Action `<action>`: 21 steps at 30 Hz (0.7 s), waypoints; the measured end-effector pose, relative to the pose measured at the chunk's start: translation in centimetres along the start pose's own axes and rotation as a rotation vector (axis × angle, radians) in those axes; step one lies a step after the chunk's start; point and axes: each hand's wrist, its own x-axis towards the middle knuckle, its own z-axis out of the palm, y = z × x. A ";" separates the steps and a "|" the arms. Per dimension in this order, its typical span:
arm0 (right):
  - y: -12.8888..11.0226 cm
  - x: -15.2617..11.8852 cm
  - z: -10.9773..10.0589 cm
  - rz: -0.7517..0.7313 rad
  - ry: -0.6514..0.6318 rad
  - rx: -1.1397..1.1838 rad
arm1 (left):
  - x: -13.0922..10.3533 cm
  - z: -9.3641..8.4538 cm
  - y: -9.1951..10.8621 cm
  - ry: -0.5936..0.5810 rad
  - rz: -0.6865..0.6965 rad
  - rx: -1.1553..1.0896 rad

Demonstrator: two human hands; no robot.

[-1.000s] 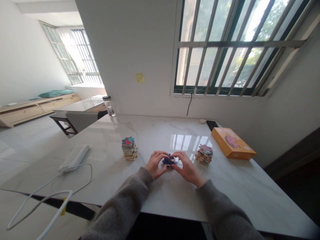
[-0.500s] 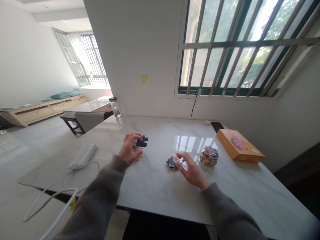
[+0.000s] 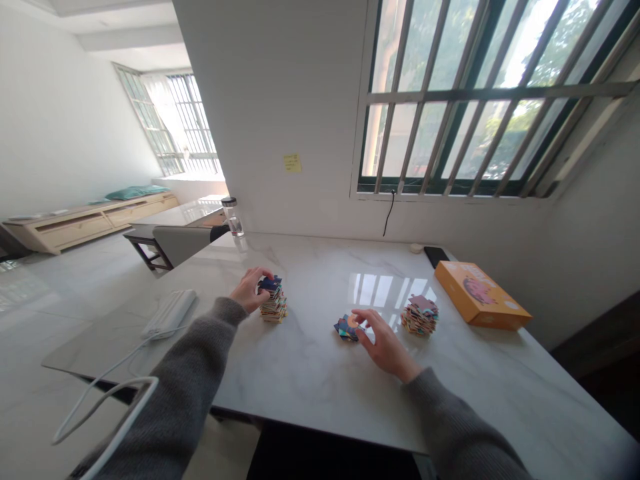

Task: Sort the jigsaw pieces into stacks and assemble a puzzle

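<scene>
My left hand (image 3: pixel 253 289) is at the top of a tall stack of puzzle pieces (image 3: pixel 274 309), its thumb and fingers around a dark blue puzzle piece (image 3: pixel 271 283) that lies on top. A low pile of blue and orange pieces (image 3: pixel 346 328) lies flat on the white marble table (image 3: pixel 305 373). Over the right edge of that pile is my right hand (image 3: pixel 380 340), fingers apart and curved, with the fingertips at the pieces. Right of it stands another stack (image 3: pixel 420 315), topped by a mauve piece.
An orange box (image 3: pixel 480 295) lies at the right, with a black phone (image 3: pixel 436 255) behind it. A bottle (image 3: pixel 233 217) stands at the back left corner. A white power strip (image 3: pixel 170 312) with cables lies at the left.
My left hand has moved left and brought the dark blue piece onto the tall stack, which now shows more fully. My right hand has hardly moved.
</scene>
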 end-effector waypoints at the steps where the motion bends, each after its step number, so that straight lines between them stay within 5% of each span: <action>1: 0.0 0.0 0.0 0.002 0.005 -0.002 | -0.1 0.0 0.0 0.003 0.006 -0.002; 5: 0.2 0.1 0.0 0.020 0.021 -0.050 | -0.2 -0.4 1.5 0.130 0.076 0.052; 10: 0.8 0.0 0.2 0.055 -0.057 -0.174 | -0.9 0.9 7.2 0.265 0.238 0.055; 15: 1.2 0.1 0.5 0.098 -0.093 -0.224 | -2.3 7.6 12.0 0.022 0.339 -0.086; 18: 1.5 0.2 0.6 0.083 -0.095 -0.261 | -2.7 12.0 12.5 -0.085 0.283 -0.151; 21: 1.5 0.2 0.6 0.049 -0.121 -0.311 | -2.8 14.6 12.0 -0.199 0.281 -0.156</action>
